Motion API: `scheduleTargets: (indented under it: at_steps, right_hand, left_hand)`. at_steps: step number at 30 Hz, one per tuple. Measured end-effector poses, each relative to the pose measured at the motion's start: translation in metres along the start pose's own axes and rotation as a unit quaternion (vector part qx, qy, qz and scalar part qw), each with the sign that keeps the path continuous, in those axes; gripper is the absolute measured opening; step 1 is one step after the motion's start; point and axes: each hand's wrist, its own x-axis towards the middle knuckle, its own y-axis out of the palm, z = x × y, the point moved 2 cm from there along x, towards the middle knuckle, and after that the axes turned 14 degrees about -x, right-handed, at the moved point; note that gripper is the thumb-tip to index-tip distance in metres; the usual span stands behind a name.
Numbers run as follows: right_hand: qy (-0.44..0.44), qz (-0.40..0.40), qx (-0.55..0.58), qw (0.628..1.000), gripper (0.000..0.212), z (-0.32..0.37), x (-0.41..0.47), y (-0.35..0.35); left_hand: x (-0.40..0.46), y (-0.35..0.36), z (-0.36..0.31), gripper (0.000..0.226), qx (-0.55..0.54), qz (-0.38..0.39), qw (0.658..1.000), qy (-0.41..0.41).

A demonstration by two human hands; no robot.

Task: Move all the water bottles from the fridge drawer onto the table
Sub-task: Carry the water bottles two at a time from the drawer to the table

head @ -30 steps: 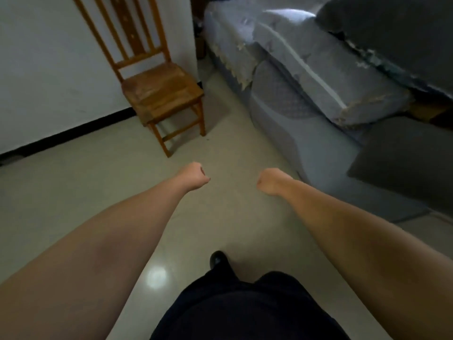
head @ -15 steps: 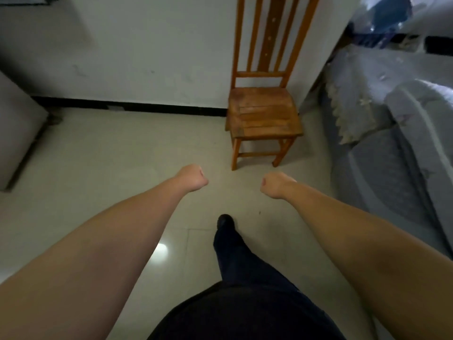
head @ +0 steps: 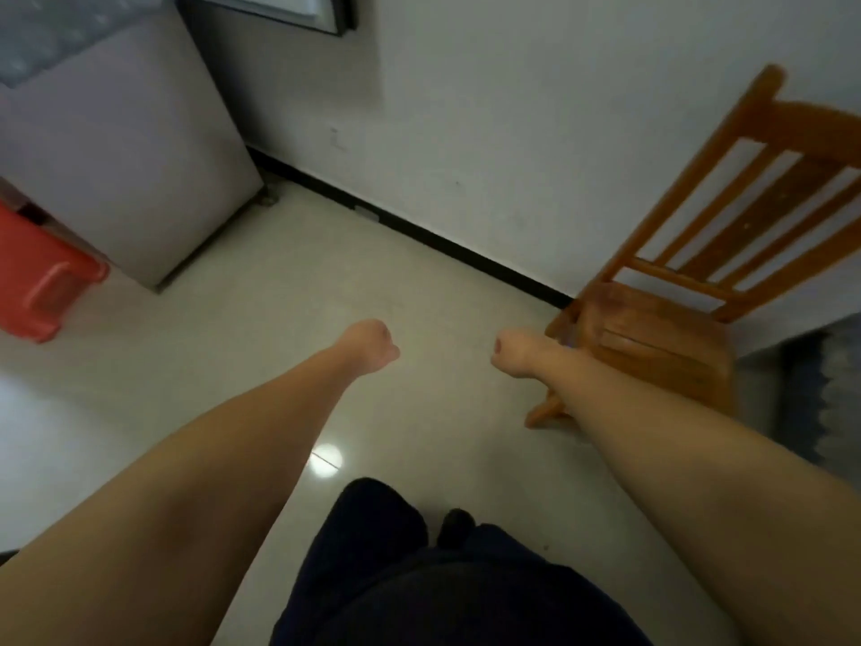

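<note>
Fists: I see my left hand [head: 370, 340] and right hand [head: 515, 354] curled closed, empty, over bare floor [head: 279, 328]. Fridge [head: 126, 156] stands far left; water bottles aren't visible. Chair [head: 675, 328] right.

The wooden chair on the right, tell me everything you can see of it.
The wooden chair is orange-brown with a worn, darker seat of flat boards and a back of upright slats under a top rail. It stands on the pale tiled floor against the white wall, at the right of the view, and looks tilted only through the wide lens. Its front leg shows below the seat. The right forearm crosses in front of its near corner; whether they touch cannot be told. Nothing lies on the seat.
</note>
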Motion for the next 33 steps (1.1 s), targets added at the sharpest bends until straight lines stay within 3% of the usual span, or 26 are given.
scheduleTargets:
  at_steps: [5,11,17,24,33]
  right_hand:
    - [-0.066,0.003,-0.065,0.996,0.021,0.080,0.090,-0.063]
    - [-0.086,0.004,-0.087,0.992,0.025,0.176,0.188,-0.149]
    - [-0.124,-0.012,-0.071,0.990,0.040,0.253,0.253,-0.226]
    - [-0.158,0.001,-0.081,0.984,0.032,0.319,0.338,-0.299]
    - [-0.243,-0.071,-0.100,0.962,0.019,0.430,0.470,-0.480]
  left_hand:
    - [0.056,-0.076,0.063,0.025,-0.043,-0.025,0.995,-0.082]
    - [0.131,-0.204,0.112,0.029,-0.060,-0.052,0.991,-0.103]
    - [0.190,-0.314,0.138,0.026,-0.107,-0.104,0.985,-0.092]
    - [0.256,-0.382,0.168,0.019,-0.127,-0.098,0.981,-0.107]
    - [0.385,-0.548,0.166,0.023,-0.115,-0.191,0.965,-0.140]
